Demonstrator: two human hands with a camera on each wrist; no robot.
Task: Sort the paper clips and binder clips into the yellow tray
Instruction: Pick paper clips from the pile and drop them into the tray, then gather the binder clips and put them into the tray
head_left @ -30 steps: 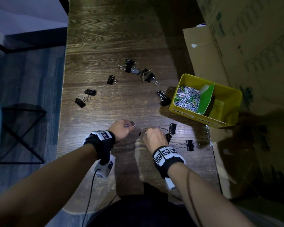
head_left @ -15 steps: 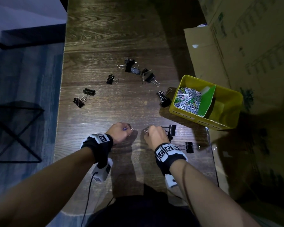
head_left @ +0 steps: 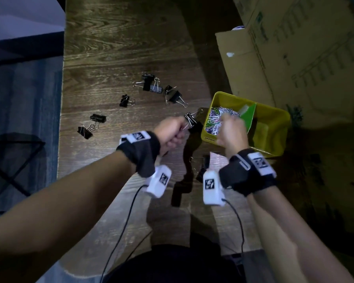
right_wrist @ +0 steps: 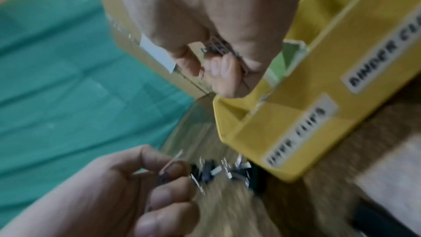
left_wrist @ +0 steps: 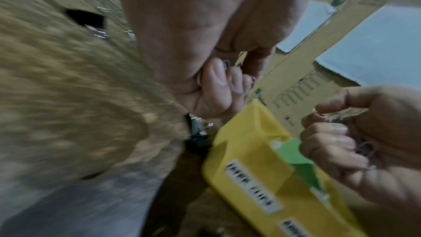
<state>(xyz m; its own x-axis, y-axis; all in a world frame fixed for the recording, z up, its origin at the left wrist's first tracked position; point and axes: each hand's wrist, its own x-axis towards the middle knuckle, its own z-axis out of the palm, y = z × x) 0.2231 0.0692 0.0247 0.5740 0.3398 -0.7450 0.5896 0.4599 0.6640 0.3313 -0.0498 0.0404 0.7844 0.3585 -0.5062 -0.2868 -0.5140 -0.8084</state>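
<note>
Right hand [head_left: 232, 130] over yellow tray [head_left: 274, 148] at table's right edge, fingers curled round paper clips [right_wrist: 224, 49]; left hand [head_left: 170, 131] beside it pinches one too. Black binder clips [head_left: 151, 84] scattered mid-table; cardboard box [head_left: 294, 48] behind tray; labels blurred, one reads roughly "BINDER CL"

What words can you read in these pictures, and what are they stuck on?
"BINDER CL…": white label on the yellow tray, cut off at the picture's edge.
"…PER CLIPS", probably "PAPER CLIPS": blurred label on the same tray wall.
Printing on the cardboard box: too blurred to read.
Black-and-white square marks on the wristbands: patterns, not words.
</note>
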